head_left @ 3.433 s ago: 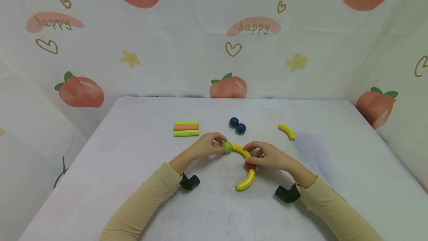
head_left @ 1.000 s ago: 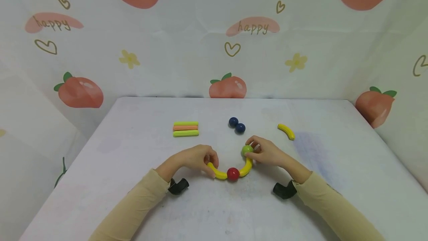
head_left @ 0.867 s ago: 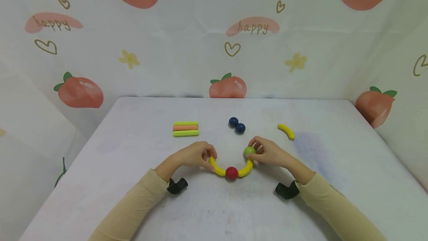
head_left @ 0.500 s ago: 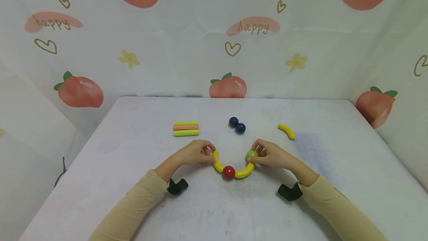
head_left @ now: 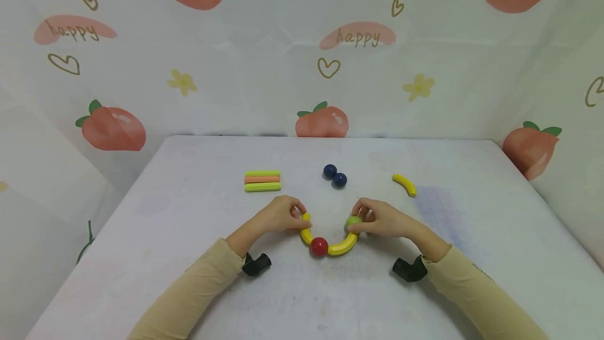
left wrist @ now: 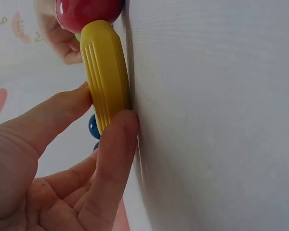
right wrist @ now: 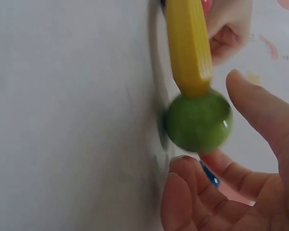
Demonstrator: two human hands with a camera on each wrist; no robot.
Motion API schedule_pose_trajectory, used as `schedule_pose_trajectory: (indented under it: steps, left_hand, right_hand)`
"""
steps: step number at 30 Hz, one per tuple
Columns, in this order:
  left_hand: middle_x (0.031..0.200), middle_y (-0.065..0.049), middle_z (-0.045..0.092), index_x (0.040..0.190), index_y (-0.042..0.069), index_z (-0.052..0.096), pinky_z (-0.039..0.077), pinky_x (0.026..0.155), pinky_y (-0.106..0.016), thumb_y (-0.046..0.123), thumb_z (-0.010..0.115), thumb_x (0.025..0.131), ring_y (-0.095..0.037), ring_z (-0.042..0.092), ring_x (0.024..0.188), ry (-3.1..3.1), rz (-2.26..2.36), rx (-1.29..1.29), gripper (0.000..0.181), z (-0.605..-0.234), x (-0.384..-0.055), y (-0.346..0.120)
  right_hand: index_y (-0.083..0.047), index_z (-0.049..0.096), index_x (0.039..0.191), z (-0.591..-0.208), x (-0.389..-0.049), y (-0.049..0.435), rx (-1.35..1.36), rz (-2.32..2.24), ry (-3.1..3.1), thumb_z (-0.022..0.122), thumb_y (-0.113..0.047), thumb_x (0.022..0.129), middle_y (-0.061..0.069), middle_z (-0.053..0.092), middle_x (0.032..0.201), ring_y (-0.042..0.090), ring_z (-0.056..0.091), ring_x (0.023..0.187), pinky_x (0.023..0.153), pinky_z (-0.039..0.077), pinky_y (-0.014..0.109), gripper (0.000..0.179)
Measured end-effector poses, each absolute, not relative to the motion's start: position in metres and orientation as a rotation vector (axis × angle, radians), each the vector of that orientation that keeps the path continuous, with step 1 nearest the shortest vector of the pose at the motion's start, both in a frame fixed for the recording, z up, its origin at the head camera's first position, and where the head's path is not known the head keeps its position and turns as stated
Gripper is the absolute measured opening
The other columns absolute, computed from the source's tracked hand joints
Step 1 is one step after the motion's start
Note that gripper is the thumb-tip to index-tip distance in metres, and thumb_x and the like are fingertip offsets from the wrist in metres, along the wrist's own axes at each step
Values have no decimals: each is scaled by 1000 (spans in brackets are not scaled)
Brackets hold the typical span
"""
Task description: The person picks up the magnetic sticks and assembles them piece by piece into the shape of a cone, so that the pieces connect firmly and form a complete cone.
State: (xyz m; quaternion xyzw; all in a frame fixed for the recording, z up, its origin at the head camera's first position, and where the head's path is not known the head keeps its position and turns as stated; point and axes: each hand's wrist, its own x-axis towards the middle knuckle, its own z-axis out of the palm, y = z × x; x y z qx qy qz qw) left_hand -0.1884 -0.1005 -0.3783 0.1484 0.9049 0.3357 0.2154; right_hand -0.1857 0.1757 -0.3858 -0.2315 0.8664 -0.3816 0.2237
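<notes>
A U-shaped chain of toy building pieces lies on the table between both hands. From left to right it runs through a curved yellow rod [head_left: 306, 236], a red ball [head_left: 319, 246], a second curved yellow rod [head_left: 343, 247] and a green ball [head_left: 353, 222]. My left hand [head_left: 281, 215] pinches the free end of the left rod between thumb and fingers, also plain in the left wrist view. The fingers of my right hand [head_left: 388, 219] curl round the green ball; in the right wrist view the thumb stands close beside it.
Behind the hands lie two dark blue balls [head_left: 334, 175] touching each other. Three straight rods [head_left: 262, 180], two lime and one orange, sit side by side at back left. A loose curved yellow rod [head_left: 405, 185] lies at back right.
The chain has been turned: earlier my left hand held the green ball and my right was at the red one. In the last half second both hands came slightly closer, narrowing the U.
</notes>
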Motion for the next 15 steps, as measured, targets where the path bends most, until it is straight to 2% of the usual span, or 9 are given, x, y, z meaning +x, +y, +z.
schedule_pose_trajectory:
  steps: [9,15]
  left_hand:
    - [72,-1,58,106,2,64,37,56,-18,27,74,79,-9,48,60,2512,936,422,38,-379,-189,-101]
    - [73,-1,58,106,1,64,37,56,-18,26,74,78,-9,48,62,2517,934,429,39,-378,-188,-101]
  right_hand:
    - [2,58,103,-376,-216,211,-445,-1095,2747,64,-19,88,13,59,87,13,55,65,55,47,22,27]
    - [3,57,112,-368,-230,239,-167,-1033,2889,60,-24,90,23,59,103,30,59,90,64,45,24,35]
